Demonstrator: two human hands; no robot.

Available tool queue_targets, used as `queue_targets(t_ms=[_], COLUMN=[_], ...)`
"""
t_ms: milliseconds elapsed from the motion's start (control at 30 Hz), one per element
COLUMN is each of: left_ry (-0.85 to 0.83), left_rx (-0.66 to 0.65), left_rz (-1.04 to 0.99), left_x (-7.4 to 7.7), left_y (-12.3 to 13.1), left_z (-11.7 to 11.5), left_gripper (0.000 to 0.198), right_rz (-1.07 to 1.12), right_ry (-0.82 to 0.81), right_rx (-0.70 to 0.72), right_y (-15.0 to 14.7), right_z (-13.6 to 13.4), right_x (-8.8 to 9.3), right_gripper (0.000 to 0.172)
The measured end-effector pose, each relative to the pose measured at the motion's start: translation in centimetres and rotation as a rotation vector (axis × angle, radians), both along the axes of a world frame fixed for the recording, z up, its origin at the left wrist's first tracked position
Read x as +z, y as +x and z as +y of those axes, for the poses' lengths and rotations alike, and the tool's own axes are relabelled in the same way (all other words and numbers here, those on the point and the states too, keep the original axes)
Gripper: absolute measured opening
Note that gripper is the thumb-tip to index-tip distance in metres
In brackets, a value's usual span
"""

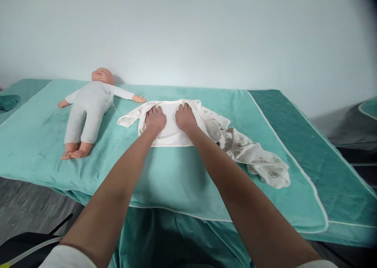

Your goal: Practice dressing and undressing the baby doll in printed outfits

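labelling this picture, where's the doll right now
In the head view, the doll lies at left on the green mat, its head near the wall, beside the spread white shirt.

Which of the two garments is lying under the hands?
The spread top, beneath the left hand and right hand; the bunched garment has neither hand on it.

The shirt [171, 128] is white with small-printed sleeves, the bunched garment [266, 164] white and printed, the doll [92, 97] white-bodied, the mat [173, 177] green, white-edged.
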State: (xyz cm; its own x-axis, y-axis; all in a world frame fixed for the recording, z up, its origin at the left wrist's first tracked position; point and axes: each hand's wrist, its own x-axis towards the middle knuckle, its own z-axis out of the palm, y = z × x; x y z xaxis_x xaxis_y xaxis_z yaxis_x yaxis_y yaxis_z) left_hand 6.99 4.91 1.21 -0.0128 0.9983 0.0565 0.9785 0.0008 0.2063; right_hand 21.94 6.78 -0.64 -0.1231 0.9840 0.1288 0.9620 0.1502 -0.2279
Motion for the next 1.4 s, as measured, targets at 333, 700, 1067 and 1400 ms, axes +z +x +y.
queue_targets(t_ms=[333,700,1067,1400], left_ry=[0.003,0.426,0.642,0.593], left_rx=[-0.219,-0.131,0.416,0.098], left_rz=[0.015,-0.235,-0.965,-0.620], left_x=[0.2,-1.9,-2.7,-3.1], left_y=[-0.4,-6.8,-8.5,-8.2], left_z=[-7.7,-15.9,-15.2,-15.2], left_gripper=[0.057,0.023,0.011,0.035], right_rz=[-0.008,0.158,-0.094,-0.099], right_ry=[-0.047,0.260,0.328,0.395], right_rx=[0.179,0.305,0.285,0.253], right_y=[1.0,7.0,7.3,6.1], right_z=[-7.8,-16.9,-17.5,-17.2], right_x=[0.4,-1.1,-0.5,0.4], right_gripper=[0.067,0.045,0.022,0.032])
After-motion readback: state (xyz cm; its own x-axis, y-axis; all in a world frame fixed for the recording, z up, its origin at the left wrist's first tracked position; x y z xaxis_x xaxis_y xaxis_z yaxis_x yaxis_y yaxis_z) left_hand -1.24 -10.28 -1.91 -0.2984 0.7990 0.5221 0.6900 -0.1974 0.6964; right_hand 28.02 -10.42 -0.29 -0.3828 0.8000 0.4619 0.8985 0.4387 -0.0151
